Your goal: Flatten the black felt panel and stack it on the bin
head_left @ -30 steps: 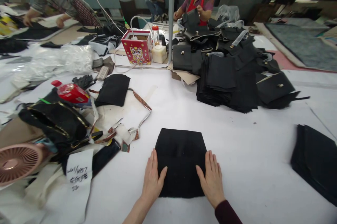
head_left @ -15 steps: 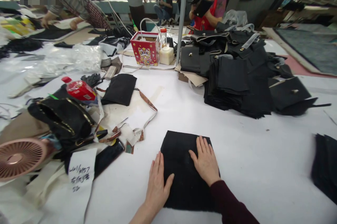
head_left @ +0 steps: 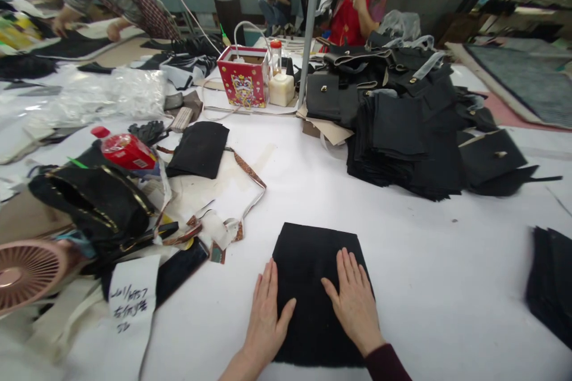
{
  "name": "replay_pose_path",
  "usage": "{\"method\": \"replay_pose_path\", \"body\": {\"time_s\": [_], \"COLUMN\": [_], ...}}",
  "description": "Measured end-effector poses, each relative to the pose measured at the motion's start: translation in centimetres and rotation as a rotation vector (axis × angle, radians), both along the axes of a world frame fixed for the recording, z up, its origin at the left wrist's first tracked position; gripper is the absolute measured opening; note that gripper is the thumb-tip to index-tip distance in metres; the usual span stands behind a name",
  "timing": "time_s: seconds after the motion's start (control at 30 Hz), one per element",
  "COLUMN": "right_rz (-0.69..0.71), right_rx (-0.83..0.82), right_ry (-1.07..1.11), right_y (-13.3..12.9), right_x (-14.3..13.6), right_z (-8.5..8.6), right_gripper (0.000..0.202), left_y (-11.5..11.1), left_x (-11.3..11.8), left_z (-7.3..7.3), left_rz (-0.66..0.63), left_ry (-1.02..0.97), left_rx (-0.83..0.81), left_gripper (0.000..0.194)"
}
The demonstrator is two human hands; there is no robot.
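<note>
A black fabric panel (head_left: 313,309) lies flat on the white tabletop in front of me. My left hand (head_left: 268,309) rests along its left edge, fingers stretched out and pointing away from me, thumb on the cloth. On the right part of the panel my right hand (head_left: 353,294) lies flat, its fingers extended and its thumb pointing left. Neither hand grips anything. Whether the panel is one layer or several I cannot tell.
Black bags and panels (head_left: 402,130) are piled at the back right; another black stack (head_left: 549,285) sits at the right edge. To the left are a pink fan (head_left: 27,273), a black bag (head_left: 98,196) and a red bottle (head_left: 127,150). A metal pole (head_left: 311,29) stands behind. Co-workers are beyond.
My right hand has slid toward me over the panel, away from its far edge. My left hand stays nearly in place. The person in red no longer holds up a black piece.
</note>
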State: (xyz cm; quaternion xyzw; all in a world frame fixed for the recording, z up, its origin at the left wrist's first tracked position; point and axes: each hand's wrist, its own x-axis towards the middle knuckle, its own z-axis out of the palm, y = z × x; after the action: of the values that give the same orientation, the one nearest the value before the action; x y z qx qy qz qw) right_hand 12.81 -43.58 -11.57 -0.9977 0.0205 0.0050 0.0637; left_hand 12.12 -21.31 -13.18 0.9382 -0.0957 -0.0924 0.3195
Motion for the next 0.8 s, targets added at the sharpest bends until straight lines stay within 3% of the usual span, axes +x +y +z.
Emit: {"method": "replay_pose_path", "body": {"time_s": [0.2,0.27,0.37,0.53,0.63,0.8], "right_rz": [-0.007,-0.003,-0.014,-0.013,-0.035,-0.025], "right_rx": [0.075,0.086,0.054,0.007,0.024,0.098], "right_ry": [-0.103,-0.119,-0.098,-0.013,-0.034,0.015], "right_y": [1.6,2.2,2.6,1.8,1.4,0.5], "right_x": [2.8,3.9,4.3,2.8,2.0,1.7], "right_z": [4.5,4.9,3.0,-0.8,-1.0,0.0], "right_gripper": [0.072,0.07,0.07,0.073,0.074,0.07], "left_y": [0.3,0.4,0.3,0.1,0.0,0.0], "left_x": [0.2,0.2,0.1,0.2,0.3,0.3], "left_z": [-0.2,-0.3,-0.4,-0.5,-0.5,-0.2], "left_rz": [-0.009,-0.013,-0.01,-0.023,-0.031,-0.03], "left_ry": [-0.014,-0.023,-0.041,-0.09,-0.089,-0.055], "left_rx": [0.038,0.048,0.063,0.101,0.112,0.089], "left_gripper": [0.071,0.071,0.071,0.07,0.071,0.073]}}
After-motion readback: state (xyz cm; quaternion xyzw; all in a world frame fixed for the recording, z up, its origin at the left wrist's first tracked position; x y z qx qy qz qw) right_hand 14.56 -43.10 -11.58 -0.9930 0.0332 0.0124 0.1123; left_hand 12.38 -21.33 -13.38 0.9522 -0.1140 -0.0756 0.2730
